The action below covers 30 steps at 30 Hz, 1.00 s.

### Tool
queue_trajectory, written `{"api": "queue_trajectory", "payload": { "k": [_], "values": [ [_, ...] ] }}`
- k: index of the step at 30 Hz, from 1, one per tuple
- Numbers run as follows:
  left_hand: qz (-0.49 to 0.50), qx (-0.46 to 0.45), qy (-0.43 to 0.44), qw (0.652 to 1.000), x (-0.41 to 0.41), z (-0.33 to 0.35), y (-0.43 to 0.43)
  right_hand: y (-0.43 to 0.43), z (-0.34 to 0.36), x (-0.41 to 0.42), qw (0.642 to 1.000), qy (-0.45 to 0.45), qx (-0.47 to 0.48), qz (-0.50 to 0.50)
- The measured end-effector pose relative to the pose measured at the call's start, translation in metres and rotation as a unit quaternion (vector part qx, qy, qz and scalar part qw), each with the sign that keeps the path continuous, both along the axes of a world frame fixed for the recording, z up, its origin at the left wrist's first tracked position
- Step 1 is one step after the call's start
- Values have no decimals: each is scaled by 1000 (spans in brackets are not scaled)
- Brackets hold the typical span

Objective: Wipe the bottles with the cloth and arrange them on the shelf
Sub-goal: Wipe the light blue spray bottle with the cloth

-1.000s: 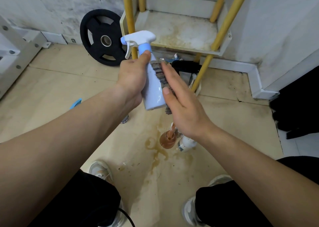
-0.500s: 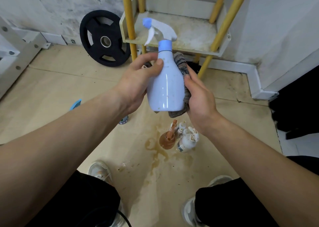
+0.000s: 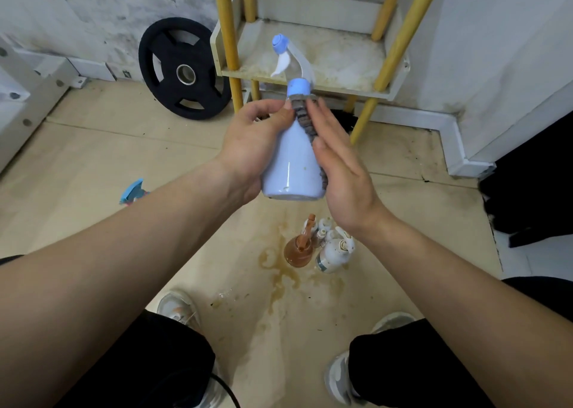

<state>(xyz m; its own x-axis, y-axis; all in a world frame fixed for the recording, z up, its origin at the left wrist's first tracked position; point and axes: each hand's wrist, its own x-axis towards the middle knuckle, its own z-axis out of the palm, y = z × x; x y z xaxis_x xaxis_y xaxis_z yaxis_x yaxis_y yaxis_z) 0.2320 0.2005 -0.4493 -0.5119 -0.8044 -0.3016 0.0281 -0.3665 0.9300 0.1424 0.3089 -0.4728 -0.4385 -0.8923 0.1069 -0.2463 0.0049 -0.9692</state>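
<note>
A black weight plate (image 3: 185, 73) leans against the stained far wall (image 3: 108, 13) on the left. Brown stains (image 3: 280, 275) mark the tan floor (image 3: 93, 159) in the middle. Two grey shoes (image 3: 178, 310) stand near.

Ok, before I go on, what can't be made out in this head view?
- Far side of the spray bottle: hidden by the left hand and right hand.
- Most of the cloth: under the right palm.
- Small bottles on the floor: too clustered to count.
- Shelf upper tiers: cut off by top edge.

pale blue spray bottle (image 3: 291, 162), grey cloth (image 3: 305, 119), yellow-poled shelf (image 3: 310, 57), black weight plate (image 3: 183, 69)
</note>
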Motion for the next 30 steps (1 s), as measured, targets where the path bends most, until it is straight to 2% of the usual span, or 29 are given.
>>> {"api": "queue_trajectory", "payload": {
  "k": [4, 9, 13, 16, 19, 23, 25, 27, 30],
  "values": [
    [45, 31, -8, 998, 4, 1, -13, 6, -8, 8, 991, 130, -4, 40],
    [77, 115, -10, 990, 13, 4, -24, 10, -15, 16, 949, 308, 13, 75],
    [33, 180, -13, 983, 19, 12, -23, 9, -14, 14, 908, 408, -17, 88],
    [-12, 192, -22, 981, 21, 18, -21, 7, -14, 9, 893, 437, -47, 92],
    [-43, 176, -17, 983, 19, 22, -17, 5, -13, 5, 936, 344, -46, 65],
    [-75, 146, -20, 986, 13, 15, -2, -2, -13, 3, 997, 76, -11, 16],
    [-69, 134, -14, 988, 9, 9, 5, -6, -9, 0, 998, -67, -10, -14],
    [-56, 125, -10, 991, 7, 4, 8, -10, -4, -5, 984, -173, 8, -51],
    [-83, 100, -8, 992, 7, -1, 7, -9, -1, -15, 968, -232, 20, -95]
  ]
}}
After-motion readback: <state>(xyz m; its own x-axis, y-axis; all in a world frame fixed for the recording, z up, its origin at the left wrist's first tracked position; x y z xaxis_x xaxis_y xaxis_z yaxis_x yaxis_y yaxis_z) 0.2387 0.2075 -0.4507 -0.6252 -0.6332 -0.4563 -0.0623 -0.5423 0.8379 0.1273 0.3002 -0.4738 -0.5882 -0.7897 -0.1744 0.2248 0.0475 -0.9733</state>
